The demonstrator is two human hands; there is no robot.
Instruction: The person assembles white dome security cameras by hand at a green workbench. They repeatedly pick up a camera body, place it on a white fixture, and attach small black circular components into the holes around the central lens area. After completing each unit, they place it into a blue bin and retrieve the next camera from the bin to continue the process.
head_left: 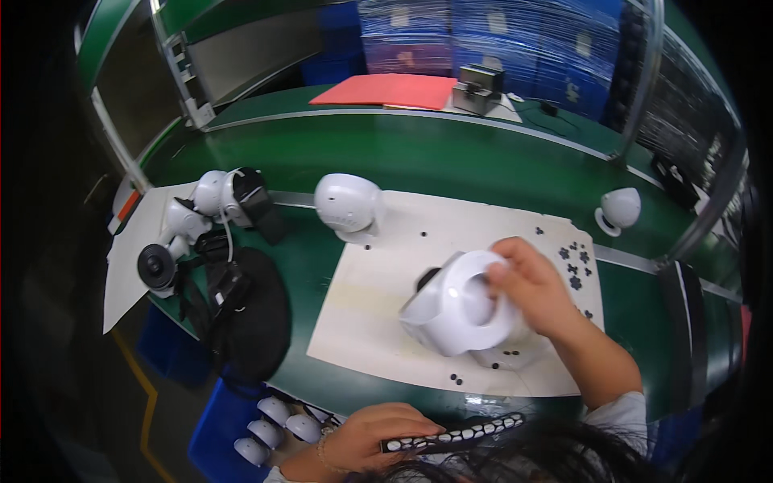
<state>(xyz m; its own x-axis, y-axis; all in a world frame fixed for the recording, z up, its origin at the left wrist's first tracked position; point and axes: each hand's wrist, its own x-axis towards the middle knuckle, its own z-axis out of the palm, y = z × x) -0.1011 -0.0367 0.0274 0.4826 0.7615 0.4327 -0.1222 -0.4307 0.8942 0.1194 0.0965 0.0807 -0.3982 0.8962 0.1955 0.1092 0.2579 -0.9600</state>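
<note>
My right hand (535,286) grips the rim of a white, rounded plastic housing (459,310) with a round opening in a ring. It is tilted above a cream sheet (362,330), and my thumb and fingers close on the ring. At the lower edge, my left hand (382,435) is curled against a black strip with white oval spots (459,435); its fingertips are partly hidden. Small black pieces (456,379) lie on the sheet near the housing, with several dark flower-shaped pieces (573,270) at its right side.
A white camera-like unit (348,203) stands at the sheet's upper left, another (620,209) at the far right. More white units (211,193) and a black bag (254,322) lie left. Below, a blue bin (211,427) holds white domes (274,410). A red sheet (386,90) lies farther back.
</note>
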